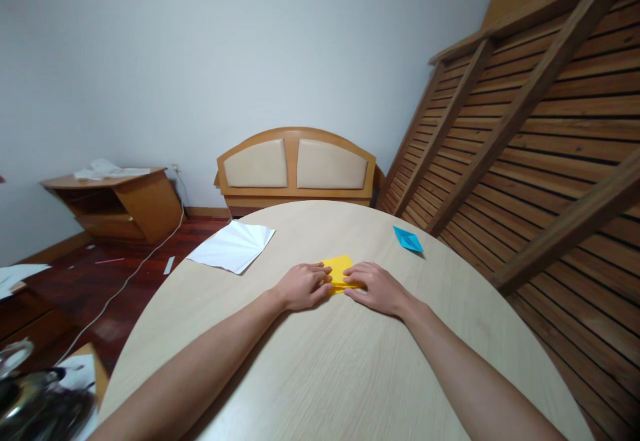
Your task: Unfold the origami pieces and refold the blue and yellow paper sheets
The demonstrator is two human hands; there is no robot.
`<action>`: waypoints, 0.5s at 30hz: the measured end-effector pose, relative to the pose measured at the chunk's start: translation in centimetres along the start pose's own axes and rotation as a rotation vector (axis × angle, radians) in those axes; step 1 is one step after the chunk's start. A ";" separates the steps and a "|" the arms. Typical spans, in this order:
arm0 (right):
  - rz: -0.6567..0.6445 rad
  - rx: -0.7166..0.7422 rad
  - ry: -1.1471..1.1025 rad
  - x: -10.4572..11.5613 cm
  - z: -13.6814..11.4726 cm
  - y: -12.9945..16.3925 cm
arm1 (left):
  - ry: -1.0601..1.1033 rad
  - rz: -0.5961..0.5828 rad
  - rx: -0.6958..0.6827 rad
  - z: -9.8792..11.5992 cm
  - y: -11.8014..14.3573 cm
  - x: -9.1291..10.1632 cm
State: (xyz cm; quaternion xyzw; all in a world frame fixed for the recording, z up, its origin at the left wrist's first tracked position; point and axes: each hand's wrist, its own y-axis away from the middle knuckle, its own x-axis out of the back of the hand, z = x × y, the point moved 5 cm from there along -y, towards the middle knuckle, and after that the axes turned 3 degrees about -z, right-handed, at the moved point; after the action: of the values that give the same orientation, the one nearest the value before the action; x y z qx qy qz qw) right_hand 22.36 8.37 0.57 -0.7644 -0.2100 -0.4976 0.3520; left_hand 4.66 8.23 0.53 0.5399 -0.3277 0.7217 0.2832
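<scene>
A folded sheet of yellow paper [338, 270] lies on the round, pale wooden table [300, 374] between my two hands. My left hand [306, 285] grips its left side, fingertips on top and the thumb at the near edge. On the right side, my right hand [376, 286] does the same with curled fingers and the thumb low. Layers show along the paper's near edge, where a fold stands slightly raised. Both hands hide the paper's side edges.
Creased white paper [233, 247] lies at the table's left, and a blue folded paper piece [408, 239] at the right. Beyond the table stands a headboard [297, 161]. Wooden slats [500, 134] lean along the right. A low cabinet [115, 204] and a cable [125, 287] are left.
</scene>
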 end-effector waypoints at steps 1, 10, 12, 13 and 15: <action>0.000 0.005 -0.003 0.0 -0.1 -0.1 | -0.001 -0.004 0.021 -0.2 0.0 -0.1; 0.054 -0.033 -0.071 -0.1 0.0 -0.2 | -0.030 0.026 0.130 -1.2 -0.1 -0.6; 0.067 -0.053 -0.085 -0.2 0.2 -0.2 | -0.030 0.034 0.152 -1.2 -0.1 -0.5; 0.070 -0.058 -0.091 -0.2 0.2 -0.2 | -0.029 0.039 0.163 -1.2 -0.1 -0.5; 0.075 -0.061 -0.098 -0.3 0.3 -0.3 | -0.022 0.057 0.183 -1.3 -0.2 -0.3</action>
State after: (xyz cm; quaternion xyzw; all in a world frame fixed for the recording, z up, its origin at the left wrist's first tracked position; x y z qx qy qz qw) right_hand 22.25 8.77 0.31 -0.8056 -0.1829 -0.4522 0.3364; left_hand 4.10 9.31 0.00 0.5619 -0.2786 0.7504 0.2085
